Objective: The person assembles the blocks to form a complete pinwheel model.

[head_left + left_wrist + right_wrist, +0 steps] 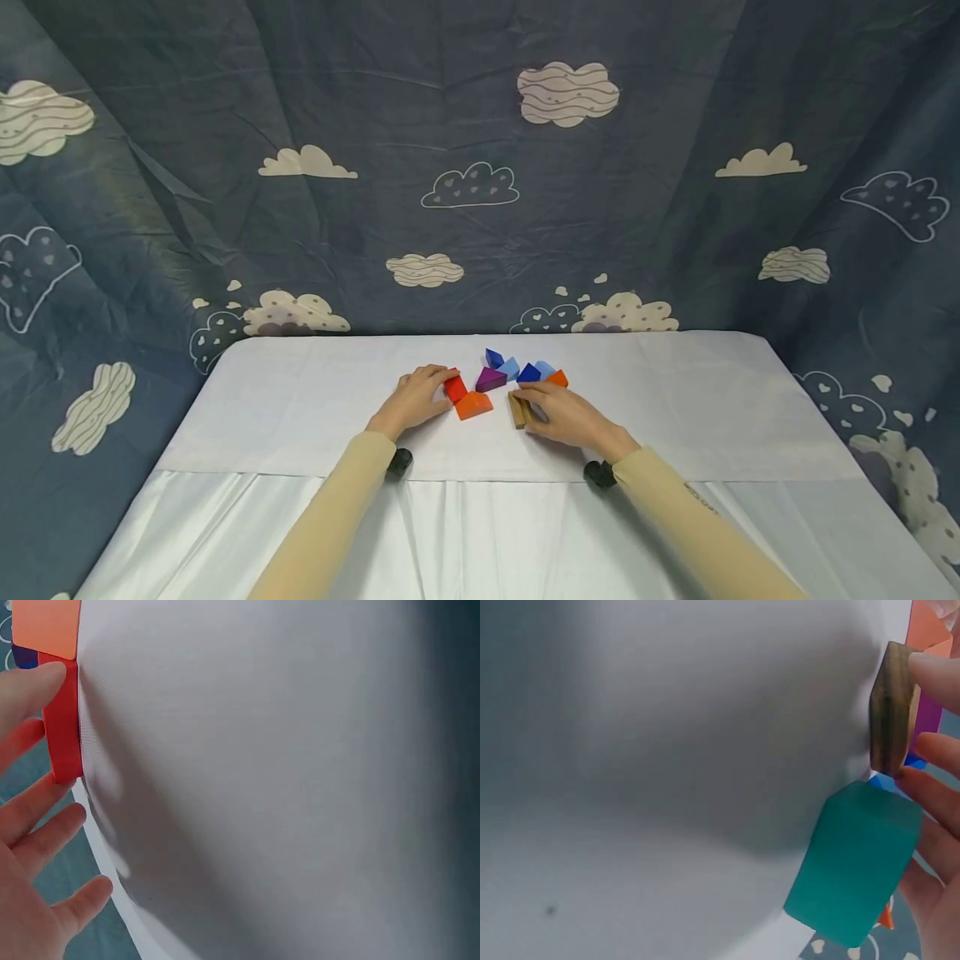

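Observation:
My left hand (417, 400) pinches a red block (64, 720) by its ends between thumb and fingers, with the other fingers spread. An orange block (474, 406) touches the red one at its near right corner. Thumb and fingertips of my right hand (562, 415) grip a brown wooden block (892, 709) that stands on the white cloth. Close by the lower fingers of that hand is a teal block (859, 862), hidden from the head view; whether those fingers touch it I cannot tell. A purple block (491, 380) lies between the hands, a little farther back.
Behind the hands lie two dark blue blocks (528, 374), two light blue blocks (510, 368) and another orange block (558, 378). White cloth (285, 408) covers the table. A dark curtain with clouds (480, 250) hangs at its back and sides.

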A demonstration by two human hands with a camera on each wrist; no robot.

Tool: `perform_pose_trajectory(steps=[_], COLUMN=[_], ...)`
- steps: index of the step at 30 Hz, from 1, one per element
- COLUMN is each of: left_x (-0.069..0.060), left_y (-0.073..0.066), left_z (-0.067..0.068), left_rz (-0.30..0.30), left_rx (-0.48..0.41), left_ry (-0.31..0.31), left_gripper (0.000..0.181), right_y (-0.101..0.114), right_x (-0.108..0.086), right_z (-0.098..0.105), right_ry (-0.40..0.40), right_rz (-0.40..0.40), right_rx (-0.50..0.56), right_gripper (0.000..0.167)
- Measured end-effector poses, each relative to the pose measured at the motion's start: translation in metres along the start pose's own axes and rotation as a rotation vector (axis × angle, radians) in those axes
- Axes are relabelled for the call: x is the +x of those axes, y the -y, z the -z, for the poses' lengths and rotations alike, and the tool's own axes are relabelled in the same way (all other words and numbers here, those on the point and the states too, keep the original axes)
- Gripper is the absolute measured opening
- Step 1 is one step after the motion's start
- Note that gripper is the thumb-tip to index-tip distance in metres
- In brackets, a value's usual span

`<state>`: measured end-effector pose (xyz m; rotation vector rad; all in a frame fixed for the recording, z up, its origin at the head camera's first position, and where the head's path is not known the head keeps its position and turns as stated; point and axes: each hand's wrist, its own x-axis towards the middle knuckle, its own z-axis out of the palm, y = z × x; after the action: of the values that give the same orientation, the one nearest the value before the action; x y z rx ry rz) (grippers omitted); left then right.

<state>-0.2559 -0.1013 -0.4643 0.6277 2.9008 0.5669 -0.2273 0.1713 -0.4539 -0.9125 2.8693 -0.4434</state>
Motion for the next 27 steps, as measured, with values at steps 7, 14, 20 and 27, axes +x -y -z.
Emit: perform_pose_trajectory(steps=[7,14,20,27], left_x=[0.001,0.001,-0.001,-0.006], left_y=[0.0,-0.002,0.003,0.009], left_z=[-0.001,0.0,-0.001,0.003], left_rz=[-0.015,-0.03,-0.053,-0.071], left_rx=[-0.032,-0.051,-0.101,-0.155], left_ry=[-0.004,-0.033,-0.042,-0.044], left_gripper=[0.057,0.051,0.047,0.045], right_y=[-0.004,-0.005,-0.006,-0.005], right_x=[0.002,0.004,0.004,0.001], right_z=[-0.003,-0.004,-0.005,-0.004], right_ry=[0.015,0.014,0.008,-0.002], right_rz=[-0.017,-0.023,-0.027,-0.023], right_rx=[0.012,0.05,0.073,0.105], right_gripper=[0.052,0.052,0.051,0.05])
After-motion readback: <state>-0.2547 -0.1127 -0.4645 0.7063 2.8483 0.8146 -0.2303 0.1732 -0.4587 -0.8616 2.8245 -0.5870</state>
